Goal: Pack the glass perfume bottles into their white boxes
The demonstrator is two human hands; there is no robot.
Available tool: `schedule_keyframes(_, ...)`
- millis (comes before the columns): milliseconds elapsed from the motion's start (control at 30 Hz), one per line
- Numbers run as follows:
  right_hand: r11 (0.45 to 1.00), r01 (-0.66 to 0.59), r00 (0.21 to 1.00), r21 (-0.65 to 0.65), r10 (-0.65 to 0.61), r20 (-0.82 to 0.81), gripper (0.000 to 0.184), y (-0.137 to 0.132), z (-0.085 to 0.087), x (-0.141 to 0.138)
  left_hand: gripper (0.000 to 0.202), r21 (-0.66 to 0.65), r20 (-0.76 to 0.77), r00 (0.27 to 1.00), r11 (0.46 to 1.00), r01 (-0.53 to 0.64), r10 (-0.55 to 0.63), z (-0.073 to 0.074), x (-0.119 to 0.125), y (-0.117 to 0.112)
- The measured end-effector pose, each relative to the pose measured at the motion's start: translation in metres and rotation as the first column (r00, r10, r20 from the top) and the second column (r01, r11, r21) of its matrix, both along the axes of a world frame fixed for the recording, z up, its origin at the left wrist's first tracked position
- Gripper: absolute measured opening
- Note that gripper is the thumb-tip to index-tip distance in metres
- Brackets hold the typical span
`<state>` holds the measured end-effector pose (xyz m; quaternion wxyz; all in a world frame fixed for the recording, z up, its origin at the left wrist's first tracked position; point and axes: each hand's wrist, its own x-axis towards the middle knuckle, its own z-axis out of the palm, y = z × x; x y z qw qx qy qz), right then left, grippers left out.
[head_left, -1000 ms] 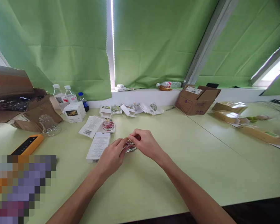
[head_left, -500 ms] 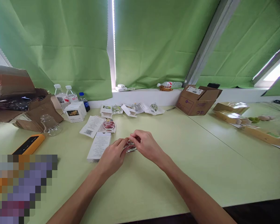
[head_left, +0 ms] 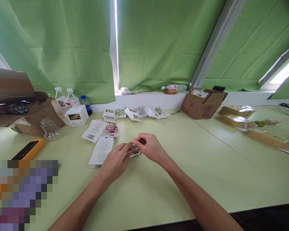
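Observation:
A small clear glass bottle [head_left: 135,153] with dark red contents sits low over the table between my hands, its upper part partly covered by fingers. My left hand [head_left: 118,159] grips its left side, fingers closed. At the bottle's top, my right hand [head_left: 149,146] pinches with thumb and fingertips; whatever small part lies inside that pinch is hidden. Left of my left hand lies a long white printed box [head_left: 101,152]. Beyond it, a similar bottle with red contents [head_left: 111,129] rests on white packaging, beside another white box [head_left: 94,130] with a barcode.
Along the wall lie opened white boxes [head_left: 133,114] with glass bottles [head_left: 119,112]. Drink bottles [head_left: 73,98], a stack of white boxes [head_left: 77,115], an orange power strip [head_left: 30,149] and a torn carton [head_left: 38,115] occupy the left. A cardboard box [head_left: 199,104] stands right.
My right fingers have shifted slightly at the bottle's top, and a little more of the bottle shows. My left hand keeps its hold. The whole view has moved slightly.

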<state>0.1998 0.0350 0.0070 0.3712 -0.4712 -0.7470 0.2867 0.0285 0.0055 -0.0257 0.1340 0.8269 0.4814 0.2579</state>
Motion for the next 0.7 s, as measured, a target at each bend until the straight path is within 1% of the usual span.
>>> schedule_keyframes(100,0.999,-0.008,0.999,-0.033,0.007,-0.039,0.020,-0.0005,0.0002,0.0012,0.032,-0.006,-0.002,1.000,1.000,0.001,-0.001,0.0008,-0.0005,-0.0003)
schedule_keyframes(200,1.000,-0.010,0.999,-0.026,0.009,-0.036,0.020,-0.0025,-0.0004,0.0006,0.031,-0.009,-0.005,1.000,1.000,0.001,-0.001,0.0011,-0.0011,-0.0004)
schedule_keyframes(300,1.000,-0.002,1.000,0.013,0.002,-0.004,0.021,-0.0049,-0.0017,-0.0014,0.031,-0.002,0.000,1.000,1.000,0.005,-0.005,0.0009,-0.0013,-0.0005)
schedule_keyframes(400,0.995,0.023,0.998,0.095,-0.028,0.048,0.022,-0.0061,-0.0027,-0.0035,0.031,0.006,0.001,1.000,1.000,0.006,-0.006,0.0002,-0.0011,-0.0004)
schedule_keyframes(467,0.992,0.032,0.997,0.124,-0.040,0.065,0.022,-0.0062,-0.0025,-0.0045,0.031,0.010,0.001,1.000,1.000,0.003,-0.003,-0.0002,-0.0010,-0.0001)
schedule_keyframes(700,0.999,0.026,1.000,0.042,-0.026,-0.002,0.024,-0.0034,-0.0010,-0.0029,0.032,0.015,0.009,1.000,1.000,0.012,-0.012,0.0011,-0.0009,0.0000)
